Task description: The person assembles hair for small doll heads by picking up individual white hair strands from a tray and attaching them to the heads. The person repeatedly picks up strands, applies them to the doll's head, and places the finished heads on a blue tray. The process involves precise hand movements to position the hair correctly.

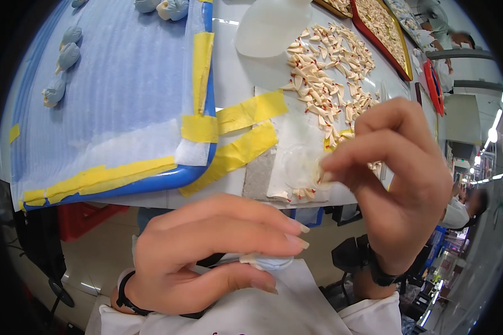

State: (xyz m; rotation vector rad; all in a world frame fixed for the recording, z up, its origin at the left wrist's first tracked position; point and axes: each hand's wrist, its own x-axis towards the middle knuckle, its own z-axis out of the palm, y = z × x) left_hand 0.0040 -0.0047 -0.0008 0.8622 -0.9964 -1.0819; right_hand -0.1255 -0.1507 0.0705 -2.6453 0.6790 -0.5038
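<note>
Low in front of my body, my left hand is closed around a small light-blue and white rounded piece, gripped between thumb and fingers. My right hand is raised over the table's near edge, its thumb and index finger pinched together. Whatever lies between those fingertips is too small to make out. Just beside them sits a shallow, clear round dish on a white sheet. Many cream, pointed pieces with red tips lie loose beyond the dish, and a few rest at its near side.
To the left stands a blue-rimmed tray lined with pale blue cloth, carrying several light-blue rounded pieces. Yellow tape runs from it across the table. A translucent plastic container and a red tray of cream pieces stand farther back.
</note>
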